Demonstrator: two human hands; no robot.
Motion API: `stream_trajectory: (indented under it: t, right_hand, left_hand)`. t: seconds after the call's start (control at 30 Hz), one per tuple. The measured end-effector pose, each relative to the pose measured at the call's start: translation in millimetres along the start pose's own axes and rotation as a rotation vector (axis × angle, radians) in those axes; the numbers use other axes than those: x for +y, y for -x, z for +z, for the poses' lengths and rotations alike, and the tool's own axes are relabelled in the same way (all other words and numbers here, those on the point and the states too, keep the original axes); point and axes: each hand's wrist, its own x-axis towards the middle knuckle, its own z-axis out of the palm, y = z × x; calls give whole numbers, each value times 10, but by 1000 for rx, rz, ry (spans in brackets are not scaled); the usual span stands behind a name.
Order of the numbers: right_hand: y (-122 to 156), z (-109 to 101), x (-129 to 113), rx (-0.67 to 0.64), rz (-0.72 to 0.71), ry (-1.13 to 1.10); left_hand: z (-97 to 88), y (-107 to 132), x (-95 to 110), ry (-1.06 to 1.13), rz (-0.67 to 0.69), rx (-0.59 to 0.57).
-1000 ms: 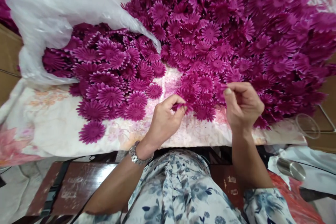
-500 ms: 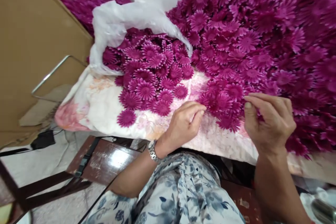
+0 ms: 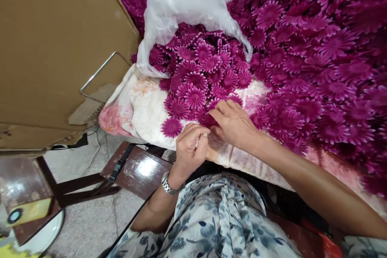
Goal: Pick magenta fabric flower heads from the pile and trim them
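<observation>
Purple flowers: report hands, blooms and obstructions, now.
Left hand pinched shut, contents unclear. Right hand at the purple flowers, grip hidden. White plastic bag around their far side, clear of both hands.

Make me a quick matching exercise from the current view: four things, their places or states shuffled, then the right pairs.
Things:
1. left hand
2. right hand
3. plastic bag
4. wristwatch

Places or states:
A. white, open, purple flowers spilling out
B. silver-coloured, fastened around a wrist
C. curled, thumb against fingers
D. fingers over the flowers in front of the bag

Pairs: 1-C, 2-D, 3-A, 4-B
</observation>
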Motion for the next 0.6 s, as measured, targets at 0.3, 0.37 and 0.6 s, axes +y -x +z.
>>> stream_trajectory:
  t: [0.3,0.37,0.6]
  right_hand:
    - [66,-38,113,136,63,-255]
    - [165,-247,201,218,87,-264]
    - [1057,-901,1167,496,465,365]
  left_hand:
    - [-88,21,-136,-11,-93,55]
    - [-79,-21,-144,-113,-51,40]
    - [-27,-221,-114,-651,87,-256]
